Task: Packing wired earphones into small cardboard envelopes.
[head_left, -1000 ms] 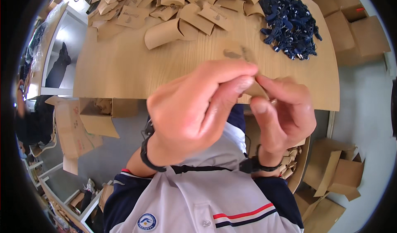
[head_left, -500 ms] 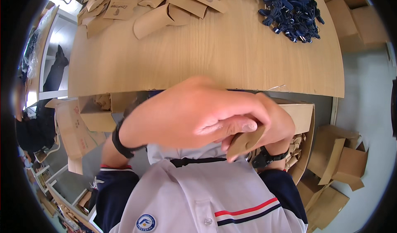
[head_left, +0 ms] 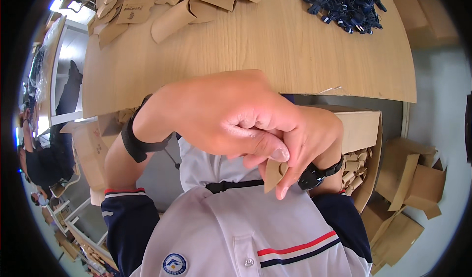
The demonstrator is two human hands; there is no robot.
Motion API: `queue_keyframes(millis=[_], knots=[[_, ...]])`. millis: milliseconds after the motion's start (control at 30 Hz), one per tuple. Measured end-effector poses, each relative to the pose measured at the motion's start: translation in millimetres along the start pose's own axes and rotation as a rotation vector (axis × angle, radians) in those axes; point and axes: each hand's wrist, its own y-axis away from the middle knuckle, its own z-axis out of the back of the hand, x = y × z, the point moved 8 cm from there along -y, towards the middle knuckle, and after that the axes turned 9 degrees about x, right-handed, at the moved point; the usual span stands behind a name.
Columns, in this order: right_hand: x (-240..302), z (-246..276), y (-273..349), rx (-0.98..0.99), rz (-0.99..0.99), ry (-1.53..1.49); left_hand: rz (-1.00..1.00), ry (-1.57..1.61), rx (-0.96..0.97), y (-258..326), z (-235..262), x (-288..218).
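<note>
In front of my chest, my two hands are closed together around a small brown cardboard pillow box (head_left: 274,174). Only one end of it shows, with a curved notch, below the fingers. My left hand (head_left: 223,115) has its fingers curled and its thumb pressed down beside the box. My right hand (head_left: 314,134) wraps round from the other side, one finger stretched along the box end. The rest of the box, and whatever may be in it, is hidden by the hands. A black band circles my left wrist; a black watch (head_left: 314,175) is on the right.
The wooden table (head_left: 246,56) lies beyond my hands. A heap of brown pillow boxes (head_left: 172,19) covers its far left, and dark corded items (head_left: 346,6) are piled far right. An open carton (head_left: 361,132) of pillow boxes stands at my right; more cartons (head_left: 410,178) sit on the floor.
My hands have drawn more tightly together over the pillow box, and less of it shows now. The view has shifted slightly, so the table items sit higher.
</note>
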Motion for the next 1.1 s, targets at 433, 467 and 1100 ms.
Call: queue_keyframes(millis=[433,467,1100], knots=[[47,25,11,-0.652,0.563,-0.519,-0.031,-1.005,-0.97,14,4,-31],[44,28,12,-0.649,0.567,-0.514,-0.034,-1.012,-0.969,15,5,-33],[66,-36,221,-1.665,0.532,1.311,0.03,-0.539,-0.816,14,1,-9]])
